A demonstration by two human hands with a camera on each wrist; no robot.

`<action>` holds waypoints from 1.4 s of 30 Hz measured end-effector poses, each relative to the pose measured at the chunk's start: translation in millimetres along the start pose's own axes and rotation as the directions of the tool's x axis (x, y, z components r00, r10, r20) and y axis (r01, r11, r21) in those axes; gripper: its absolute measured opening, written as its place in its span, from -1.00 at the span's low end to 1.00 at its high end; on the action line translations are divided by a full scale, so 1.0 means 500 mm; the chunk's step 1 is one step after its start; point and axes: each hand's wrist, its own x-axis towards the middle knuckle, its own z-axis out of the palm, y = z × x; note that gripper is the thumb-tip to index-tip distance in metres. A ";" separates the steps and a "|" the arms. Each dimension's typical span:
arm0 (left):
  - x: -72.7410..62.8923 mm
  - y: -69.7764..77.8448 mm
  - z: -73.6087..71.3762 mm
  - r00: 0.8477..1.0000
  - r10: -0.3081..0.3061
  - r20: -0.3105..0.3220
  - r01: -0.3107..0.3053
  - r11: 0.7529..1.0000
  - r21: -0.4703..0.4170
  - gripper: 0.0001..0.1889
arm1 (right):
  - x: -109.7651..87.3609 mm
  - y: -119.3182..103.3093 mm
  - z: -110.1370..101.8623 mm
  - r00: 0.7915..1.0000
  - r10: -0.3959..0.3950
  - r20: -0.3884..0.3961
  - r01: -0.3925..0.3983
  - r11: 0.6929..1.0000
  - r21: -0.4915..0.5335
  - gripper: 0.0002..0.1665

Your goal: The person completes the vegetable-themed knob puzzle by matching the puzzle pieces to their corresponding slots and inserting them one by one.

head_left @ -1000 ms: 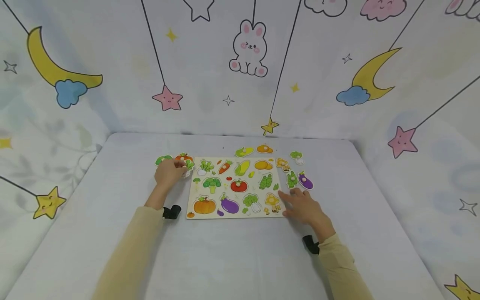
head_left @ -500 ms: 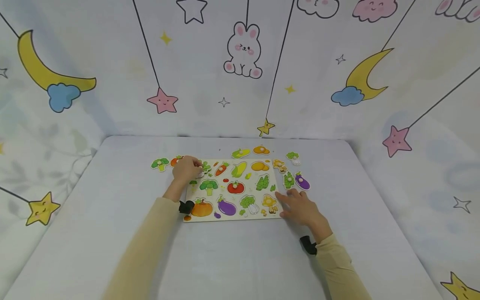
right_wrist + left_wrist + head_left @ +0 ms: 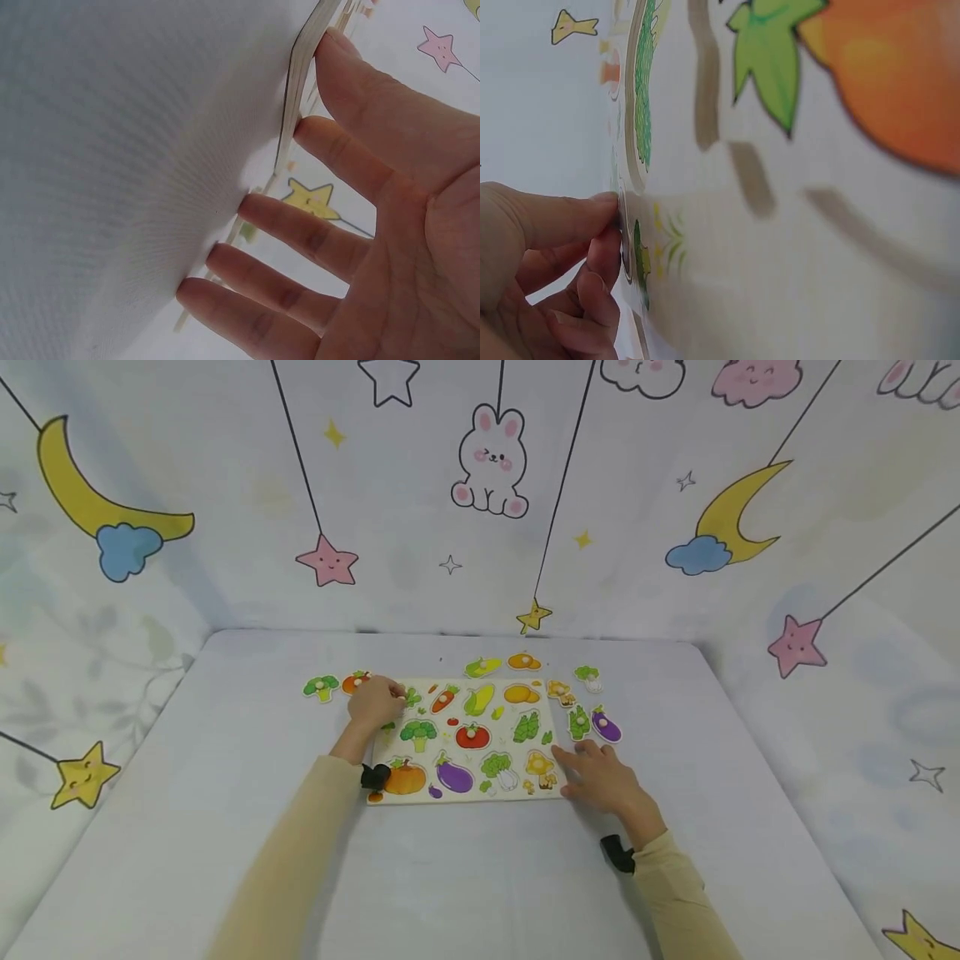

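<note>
Vegetable puzzle board: rectangular, cream-coloured, printed with vegetables; lies flat on a white cloth, between both hands.

Left hand: over the board's far left corner; thumb and fingertips pinch a thin puzzle piece, seen edge-on at the board's face in the left wrist view, its picture too oblique to tell.

Right hand: grasping nothing, fingers extended and spread; thumb and index finger touch the board's right edge near the front corner; the other fingertips rest on the cloth.

On the board: carrot, upper row; tomato, at centre, with a pale knob; pumpkin, front left; purple aubergine, just right of the pumpkin.

Loose, beyond the left corner: broccoli piece; red-orange piece, partly behind the left hand.

Loose, along the far edge: corn piece; brown-orange potato piece.

Loose, to the right: mushroom piece, at the board's edge; cabbage piece, farther back; green asparagus piece; aubergine piece, just beside the asparagus.

Sleeves: two, beige.

Backdrop: pale, with moons, stars and a rabbit.
</note>
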 end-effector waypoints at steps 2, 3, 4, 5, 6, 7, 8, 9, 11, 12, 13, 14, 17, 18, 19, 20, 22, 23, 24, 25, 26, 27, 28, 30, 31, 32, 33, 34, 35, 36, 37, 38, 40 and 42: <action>-0.002 -0.001 0.002 1.000 -0.009 0.011 0.009 1.000 -0.008 -0.79 | -0.002 -0.001 0.003 1.000 0.007 0.004 -0.007 1.000 0.014 -0.20; -0.004 -0.001 0.003 1.000 -0.012 0.016 0.012 1.000 -0.010 -0.79 | -0.003 -0.002 0.006 1.000 0.010 0.006 -0.010 1.000 0.016 -0.20; -0.005 -0.001 0.003 1.000 -0.014 0.022 0.014 1.000 -0.013 -0.78 | -0.004 -0.002 0.007 1.000 0.013 0.007 -0.013 1.000 0.018 -0.20; -0.006 -0.001 0.003 1.000 -0.012 0.026 0.012 1.000 -0.013 -0.77 | -0.005 -0.002 0.009 1.000 0.015 0.006 -0.015 1.000 0.016 -0.20; -0.008 -0.001 0.002 0.999 -0.014 0.029 0.015 1.000 -0.015 -0.75 | -0.006 -0.002 0.011 1.000 0.015 0.003 -0.015 1.000 0.013 -0.20; -0.009 0.000 -0.001 1.000 -0.011 0.027 0.012 1.000 -0.025 -0.73 | -0.007 -0.002 0.013 1.000 0.014 -0.001 -0.014 1.000 0.010 -0.21; -0.009 -0.001 -0.005 1.000 -0.006 0.021 0.007 0.999 -0.032 -0.71 | -0.008 -0.001 0.014 1.000 0.013 -0.004 -0.012 1.000 0.005 -0.21; -0.010 -0.002 -0.010 1.000 -0.003 0.006 0.003 0.999 -0.044 -0.70 | -0.008 -0.001 0.015 1.000 0.011 -0.009 -0.011 1.000 0.002 -0.21; -0.010 -0.007 -0.024 0.999 -0.002 -0.041 -0.001 0.997 -0.071 -0.68 | -0.009 0.000 0.017 1.000 0.000 -0.022 0.000 1.000 -0.006 -0.21; -0.009 -0.012 -0.032 0.997 -0.012 -0.076 0.005 0.996 -0.087 -0.68 | -0.009 0.001 0.018 1.000 -0.005 -0.027 0.005 1.000 -0.008 -0.21; -0.007 -0.020 -0.041 0.994 -0.021 -0.109 0.010 0.995 -0.104 -0.68 | -0.009 0.001 0.019 0.999 -0.010 -0.031 0.010 1.000 -0.011 -0.21; -0.006 -0.029 -0.051 0.990 -0.038 -0.134 0.022 0.992 -0.121 -0.68 | -0.009 0.002 0.019 0.999 -0.013 -0.034 0.013 1.000 -0.012 -0.21; -0.002 -0.063 -0.083 0.974 -0.120 -0.191 0.091 0.984 -0.154 -0.68 | -0.007 0.003 0.020 0.999 -0.021 -0.035 0.020 1.000 -0.021 -0.20; -0.001 -0.077 -0.093 0.968 -0.148 -0.204 0.116 0.980 -0.161 -0.67 | -0.007 0.003 0.019 0.999 -0.022 -0.033 0.021 0.999 -0.024 -0.19; -0.001 -0.089 -0.104 0.963 -0.176 -0.206 0.142 0.975 -0.169 -0.67 | -0.006 0.003 0.019 0.999 -0.023 -0.030 0.022 0.999 -0.025 -0.19; -0.001 -0.102 -0.114 0.956 -0.205 -0.210 0.170 0.970 -0.174 -0.66 | -0.005 0.003 0.018 0.999 -0.025 -0.029 0.024 0.999 -0.028 -0.19; 0.000 -0.124 -0.130 0.942 -0.253 -0.221 0.216 0.959 -0.182 -0.65 | -0.003 0.003 0.014 0.999 -0.026 -0.028 0.025 0.999 -0.034 -0.19; 0.001 -0.135 -0.136 0.936 -0.274 -0.221 0.235 0.954 -0.187 -0.65 | -0.002 0.003 0.012 0.999 -0.027 -0.027 0.026 0.999 -0.036 -0.19; 0.003 -0.144 -0.140 0.933 -0.290 -0.214 0.251 0.949 -0.190 -0.64 | -0.001 0.003 0.010 0.999 -0.028 -0.025 0.027 0.999 -0.037 -0.19; 0.005 -0.152 -0.143 0.930 -0.307 -0.202 0.269 0.943 -0.194 -0.63 | -0.001 0.003 0.008 0.999 -0.028 -0.023 0.027 0.999 -0.040 -0.19; 0.007 -0.159 -0.145 0.928 -0.320 -0.189 0.284 0.938 -0.197 -0.63 | 0.000 0.003 0.007 0.999 -0.026 -0.021 0.026 0.999 -0.043 -0.19; 0.010 -0.165 -0.145 0.928 -0.332 -0.171 0.298 0.934 -0.197 -0.62 | 0.000 0.004 0.005 1.000 -0.024 -0.018 0.024 0.999 -0.041 -0.19; 0.012 -0.172 -0.144 0.927 -0.342 -0.152 0.310 0.929 -0.201 -0.62 | 0.000 0.003 0.004 1.000 -0.027 -0.014 0.026 0.999 -0.041 -0.19; 0.014 -0.181 -0.144 0.929 -0.352 -0.112 0.325 0.923 -0.204 -0.62 | 0.000 0.003 0.004 0.999 -0.036 -0.014 0.036 0.999 -0.037 -0.19; 0.014 -0.185 -0.143 0.930 -0.356 -0.094 0.332 0.921 -0.205 -0.62 | 0.000 0.004 0.006 0.999 -0.040 -0.014 0.040 0.999 -0.037 -0.19; 0.015 -0.189 -0.142 0.930 -0.358 -0.081 0.335 0.919 -0.207 -0.62 | 0.001 0.003 0.007 0.999 -0.044 -0.014 0.044 0.998 -0.035 -0.19; 0.016 -0.192 -0.141 0.931 -0.357 -0.072 0.336 0.918 -0.211 -0.62 | 0.001 0.002 0.007 0.999 -0.049 -0.014 0.048 0.998 -0.034 -0.19; 0.017 -0.194 -0.140 0.931 -0.358 -0.067 0.337 0.916 -0.216 -0.63 | 0.002 0.002 0.007 0.999 -0.052 -0.014 0.052 0.998 -0.036 -0.18; 0.018 -0.195 -0.138 0.932 -0.357 -0.065 0.336 0.917 -0.214 -0.62 | 0.003 0.001 0.006 0.999 -0.053 -0.015 0.052 0.998 -0.039 -0.18; 0.022 -0.197 -0.136 0.931 -0.358 -0.067 0.337 0.917 -0.215 -0.63 | 0.003 0.000 0.005 0.999 -0.050 -0.012 0.049 0.998 -0.040 -0.19; 0.026 -0.199 -0.133 0.929 -0.363 -0.073 0.341 0.915 -0.216 -0.63 | 0.003 -0.001 0.004 0.999 -0.046 -0.009 0.045 0.998 -0.042 -0.19; 0.029 -0.199 -0.130 0.927 -0.366 -0.080 0.342 0.914 -0.218 -0.64 | 0.002 -0.002 0.002 0.999 -0.042 -0.008 0.041 0.998 -0.043 -0.19; 0.035 -0.197 -0.125 0.924 -0.370 -0.094 0.344 0.913 -0.217 -0.66 | 0.002 -0.002 0.001 0.999 -0.035 -0.012 0.034 0.998 -0.046 -0.19; 0.038 -0.195 -0.121 0.921 -0.375 -0.105 0.347 0.914 -0.210 -0.67 | 0.001 0.000 0.001 0.999 -0.031 -0.015 0.030 0.998 -0.047 -0.19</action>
